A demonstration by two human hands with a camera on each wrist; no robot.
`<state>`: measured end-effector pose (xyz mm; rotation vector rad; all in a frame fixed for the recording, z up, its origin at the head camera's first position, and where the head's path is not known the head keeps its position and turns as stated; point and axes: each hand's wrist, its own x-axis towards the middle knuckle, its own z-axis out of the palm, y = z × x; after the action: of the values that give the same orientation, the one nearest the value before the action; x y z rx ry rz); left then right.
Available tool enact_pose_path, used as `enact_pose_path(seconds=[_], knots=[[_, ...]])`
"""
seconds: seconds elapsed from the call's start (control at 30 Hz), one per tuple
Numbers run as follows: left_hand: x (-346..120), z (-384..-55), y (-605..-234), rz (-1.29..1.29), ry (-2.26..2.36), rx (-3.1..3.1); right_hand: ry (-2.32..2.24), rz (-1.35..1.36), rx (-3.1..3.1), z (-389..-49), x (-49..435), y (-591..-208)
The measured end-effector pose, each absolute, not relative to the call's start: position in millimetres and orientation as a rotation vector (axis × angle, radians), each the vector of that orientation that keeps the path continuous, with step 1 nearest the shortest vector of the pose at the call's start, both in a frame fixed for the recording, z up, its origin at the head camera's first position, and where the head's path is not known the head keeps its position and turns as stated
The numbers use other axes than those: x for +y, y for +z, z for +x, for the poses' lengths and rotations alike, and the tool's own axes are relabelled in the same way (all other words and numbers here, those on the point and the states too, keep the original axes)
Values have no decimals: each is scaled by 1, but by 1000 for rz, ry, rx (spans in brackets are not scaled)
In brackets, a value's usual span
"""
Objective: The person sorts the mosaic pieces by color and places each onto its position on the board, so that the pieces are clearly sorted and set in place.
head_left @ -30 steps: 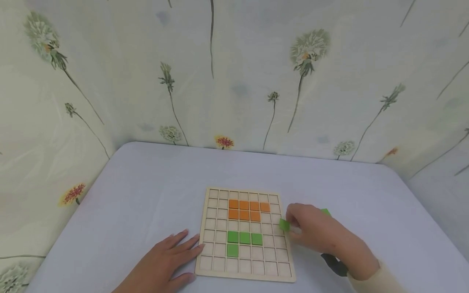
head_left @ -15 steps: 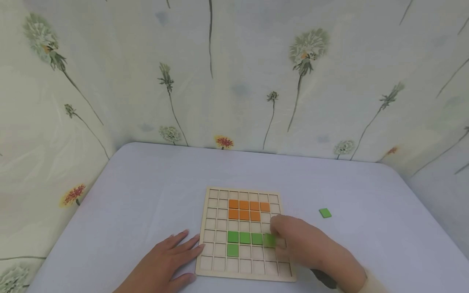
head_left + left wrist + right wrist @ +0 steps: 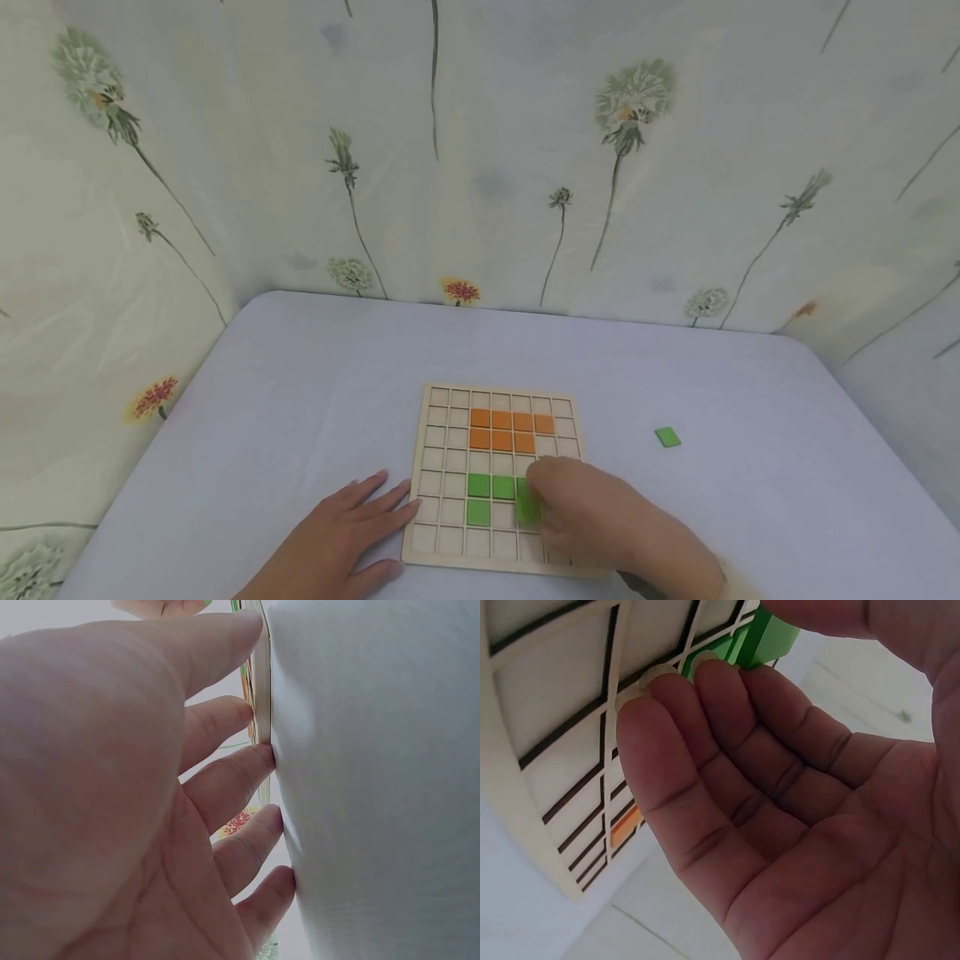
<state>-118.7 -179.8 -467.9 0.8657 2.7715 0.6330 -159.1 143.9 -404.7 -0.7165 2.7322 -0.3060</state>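
Observation:
A square wooden grid board [image 3: 417,467] lies on the table with orange tiles [image 3: 502,419] in two rows and green tiles [image 3: 478,512] in lower cells. My right hand [image 3: 600,517] is over the board's lower right part. It pinches a green tile [image 3: 769,637] between thumb and index finger; in the head view that tile [image 3: 528,505] is blurred, over the cells right of the other green ones. My left hand [image 3: 337,533], fingers spread, rests at the board's left edge; in the left wrist view fingertips touch the board's side [image 3: 261,690].
One loose green tile [image 3: 667,437] lies on the white table [image 3: 337,375] to the right of the board. A flower-patterned cloth [image 3: 480,225] hangs behind the table and along its sides.
My right hand has moved left and down from the board's right edge, carrying the green tile over the board. The loose tile at right is now fully uncovered. My left hand stays put.

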Motion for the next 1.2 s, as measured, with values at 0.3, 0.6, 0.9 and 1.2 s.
enact_pose_path(seconds=[0.3, 0.6, 0.9, 1.2], knots=[[-180, -119, -469, 882, 638, 2779, -231, -870, 2767, -158, 139, -410], [-180, -119, -470, 884, 616, 2786, -216, -915, 2764, -158, 135, -413], [-179, -119, -468, 865, 619, 2771, -236, -931, 2765, -159, 133, -413], [-179, -119, -468, 851, 611, 2764, -243, -958, 2787, -158, 131, -415]])
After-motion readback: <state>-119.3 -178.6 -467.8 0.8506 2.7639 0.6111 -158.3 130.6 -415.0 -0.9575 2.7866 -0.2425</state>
